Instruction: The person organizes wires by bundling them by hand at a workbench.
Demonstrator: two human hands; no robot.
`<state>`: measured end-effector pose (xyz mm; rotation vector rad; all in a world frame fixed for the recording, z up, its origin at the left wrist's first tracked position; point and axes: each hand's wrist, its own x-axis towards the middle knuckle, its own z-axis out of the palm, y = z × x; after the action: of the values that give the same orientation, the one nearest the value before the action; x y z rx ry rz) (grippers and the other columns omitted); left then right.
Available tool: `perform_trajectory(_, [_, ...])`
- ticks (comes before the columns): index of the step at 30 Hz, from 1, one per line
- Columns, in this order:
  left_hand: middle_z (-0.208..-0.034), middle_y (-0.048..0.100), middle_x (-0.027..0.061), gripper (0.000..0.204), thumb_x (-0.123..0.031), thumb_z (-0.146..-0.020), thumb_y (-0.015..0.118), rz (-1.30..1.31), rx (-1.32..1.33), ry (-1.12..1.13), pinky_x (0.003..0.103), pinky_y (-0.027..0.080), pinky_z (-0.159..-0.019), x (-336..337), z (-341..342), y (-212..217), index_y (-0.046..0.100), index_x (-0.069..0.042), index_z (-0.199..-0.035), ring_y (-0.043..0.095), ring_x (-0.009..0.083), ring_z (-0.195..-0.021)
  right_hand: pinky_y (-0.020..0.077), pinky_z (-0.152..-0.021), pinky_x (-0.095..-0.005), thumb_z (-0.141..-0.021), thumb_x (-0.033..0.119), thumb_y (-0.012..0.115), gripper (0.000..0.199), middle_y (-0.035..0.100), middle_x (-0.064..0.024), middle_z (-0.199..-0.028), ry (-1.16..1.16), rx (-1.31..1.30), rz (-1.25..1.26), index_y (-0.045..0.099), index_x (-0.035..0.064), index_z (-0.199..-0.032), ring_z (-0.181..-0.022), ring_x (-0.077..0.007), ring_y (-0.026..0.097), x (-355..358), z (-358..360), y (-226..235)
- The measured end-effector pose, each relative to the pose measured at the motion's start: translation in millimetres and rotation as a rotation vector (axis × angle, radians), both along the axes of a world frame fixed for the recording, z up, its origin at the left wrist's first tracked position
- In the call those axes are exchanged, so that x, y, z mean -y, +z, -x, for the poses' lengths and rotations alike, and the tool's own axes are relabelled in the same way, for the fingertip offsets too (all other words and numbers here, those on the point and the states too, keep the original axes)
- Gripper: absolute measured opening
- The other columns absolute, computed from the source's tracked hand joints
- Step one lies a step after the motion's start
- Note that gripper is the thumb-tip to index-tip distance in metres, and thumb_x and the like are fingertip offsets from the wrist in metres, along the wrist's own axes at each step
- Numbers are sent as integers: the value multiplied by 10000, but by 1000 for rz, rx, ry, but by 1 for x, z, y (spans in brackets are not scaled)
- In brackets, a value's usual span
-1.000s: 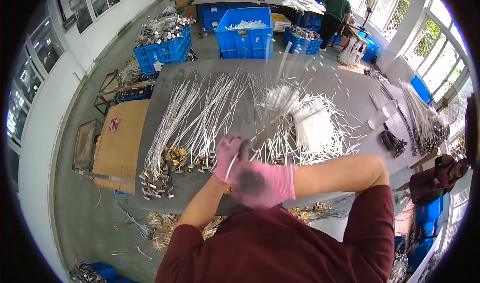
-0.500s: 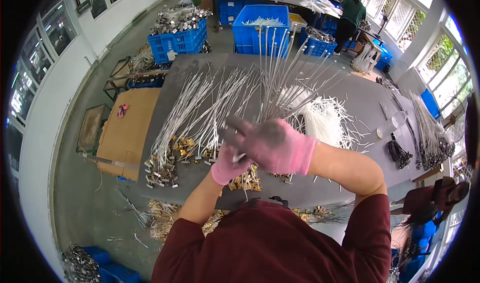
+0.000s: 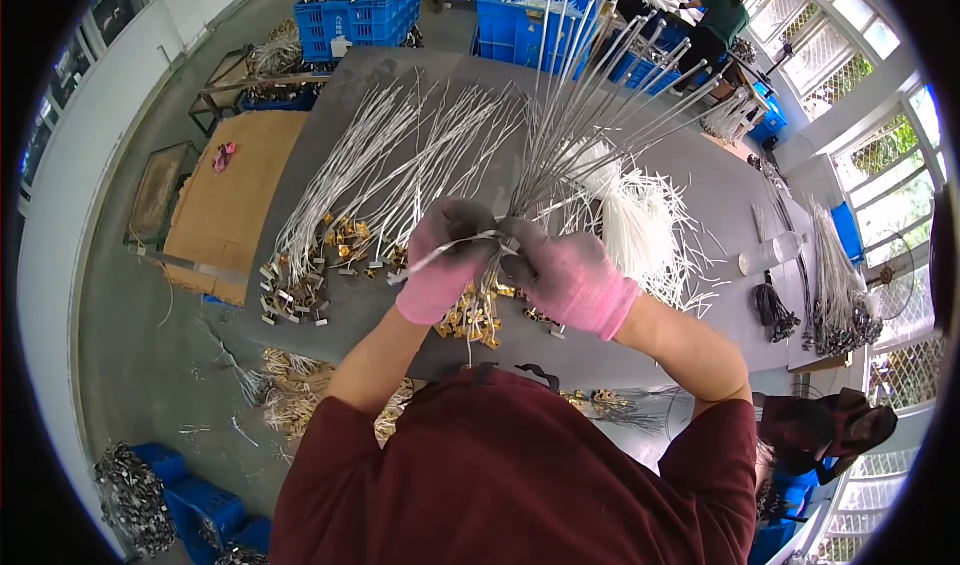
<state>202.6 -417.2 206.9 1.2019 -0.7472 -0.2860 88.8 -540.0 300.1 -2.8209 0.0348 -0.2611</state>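
Observation:
A bundle of thin grey wires (image 3: 545, 130) fans upward and away from my hands, with white caps on its far ends. Gold metal connectors (image 3: 473, 320) hang at its near end. My left hand (image 3: 446, 263), in a pink glove with dark fingers, is closed at the bundle's left side. A narrow pale strip (image 3: 437, 255) crosses that hand and runs to the pinch point at the bundle. From the right, my right hand (image 3: 572, 275), gloved alike, pinches the strip against the bundle. Fingers partly hide how the strip goes round the wires.
Loose wires with connectors (image 3: 345, 165) spread over the grey table (image 3: 400, 65) at left. White tubes (image 3: 640, 230) are heaped right of the bundle. Black cable bundles (image 3: 775, 305) lie farther right. Blue crates (image 3: 358, 23) stand beyond. Two people are nearby, one far right, one near right.
My hands were blurred, the right crossing over the left; now they meet side by side at the bundle, with the strip showing. The whole view has shifted, moving the table up in the picture.

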Motion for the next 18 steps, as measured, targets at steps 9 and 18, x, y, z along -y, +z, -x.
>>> perform_trajectory(9, [-845,613,105,202,-24,-777,639,199,239,398,289,495,-619,29,8,-21,534,-24,-949,613,195,-684,497,-530,-374,-846,108,579,422,606,-120,-625,127,64,-83,511,81,-1261,-532,-294,605,-4,-4,41])
perform_trajectory(18, [-862,670,162,170,-22,-758,694,155,810,167,283,524,-564,-7,-33,7,643,22,-914,662,214,-656,473,-495,-264,-814,53,632,110,609,-54,-638,3,-114,-401,660,18,-915,-530,-108,593,11,-34,17])
